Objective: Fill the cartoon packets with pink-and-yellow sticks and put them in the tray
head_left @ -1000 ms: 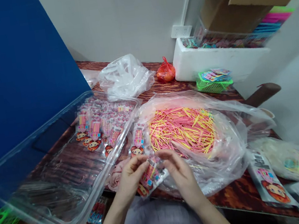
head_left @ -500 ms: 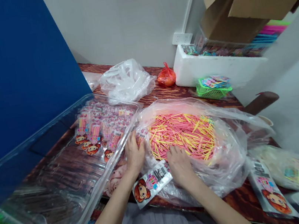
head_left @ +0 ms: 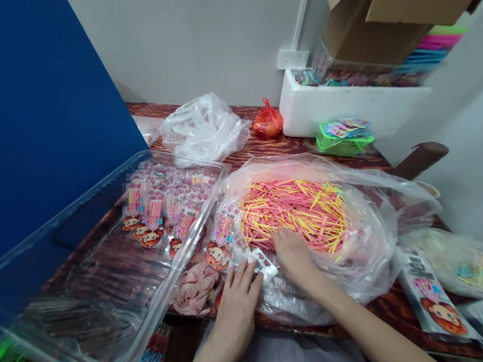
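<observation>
Left hand [head_left: 240,299] lies flat and relaxed, fingers spread over a packet [head_left: 264,265] at half past seven from the heap of pink and yellow sticks [head_left: 294,212]. The right hand [head_left: 294,256] curls into the heap's near edge; its fingertips are buried, so whether it grasps any cannot be told. Wood-grained table [head_left: 270,147] beneath; grey wall [head_left: 197,36] and socket [head_left: 293,59] at twelve, blue panel [head_left: 23,117] at ten, clear tray [head_left: 168,281] at nine. At four, a pouch [head_left: 438,297] bears a cartoon head below pink and blue letters, too blurred to read surely.
</observation>
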The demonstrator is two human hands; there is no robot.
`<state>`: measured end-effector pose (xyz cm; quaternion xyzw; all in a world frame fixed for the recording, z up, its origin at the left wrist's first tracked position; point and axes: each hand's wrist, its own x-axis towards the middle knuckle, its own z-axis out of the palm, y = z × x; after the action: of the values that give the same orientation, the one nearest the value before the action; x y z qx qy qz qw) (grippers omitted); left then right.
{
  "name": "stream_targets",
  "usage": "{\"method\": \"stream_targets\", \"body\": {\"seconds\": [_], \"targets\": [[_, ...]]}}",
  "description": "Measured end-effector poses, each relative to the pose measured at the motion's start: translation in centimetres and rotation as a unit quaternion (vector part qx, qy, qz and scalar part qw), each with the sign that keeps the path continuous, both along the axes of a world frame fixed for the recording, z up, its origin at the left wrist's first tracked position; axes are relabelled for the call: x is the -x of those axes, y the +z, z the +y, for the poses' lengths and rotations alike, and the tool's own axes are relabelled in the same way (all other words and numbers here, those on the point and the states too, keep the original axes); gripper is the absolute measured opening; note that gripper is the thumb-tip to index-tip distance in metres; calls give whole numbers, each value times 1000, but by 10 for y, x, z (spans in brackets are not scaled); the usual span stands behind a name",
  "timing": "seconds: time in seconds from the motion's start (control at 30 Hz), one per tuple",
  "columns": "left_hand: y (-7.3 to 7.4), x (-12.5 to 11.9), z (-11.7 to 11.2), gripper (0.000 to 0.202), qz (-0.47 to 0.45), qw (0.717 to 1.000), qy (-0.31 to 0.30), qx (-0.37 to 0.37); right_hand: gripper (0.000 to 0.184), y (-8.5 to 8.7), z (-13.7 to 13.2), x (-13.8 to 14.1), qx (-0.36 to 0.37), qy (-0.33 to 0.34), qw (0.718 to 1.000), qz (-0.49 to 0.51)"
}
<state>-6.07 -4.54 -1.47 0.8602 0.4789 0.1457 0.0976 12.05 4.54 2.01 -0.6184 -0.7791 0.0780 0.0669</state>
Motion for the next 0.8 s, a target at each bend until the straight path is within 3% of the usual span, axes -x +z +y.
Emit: {"method": "stream_targets", "body": {"seconds": [0.07,0.17,0.4,0.6,0.67,0.8], "targets": [[-2,8,7,56,7,1000,-5,4,13,3,5,-13,40,-66,980,184],[0,12,13,55,8,1000,0,4,18,8,18,-29,98,-130,914,373],[3,5,10,55,-14,1000,16,10,30,28,31,-53,241,-107,804,532],[22,1,22,42,-129,991,40,22,28,28,20,-61,332,-99,686,640],[29,-5,33,39,-216,973,72,44,27,24,15,-59,368,-96,672,636],[32,-30,62,47,-381,907,143,112,30,13,2,-47,438,-70,701,558]]}}
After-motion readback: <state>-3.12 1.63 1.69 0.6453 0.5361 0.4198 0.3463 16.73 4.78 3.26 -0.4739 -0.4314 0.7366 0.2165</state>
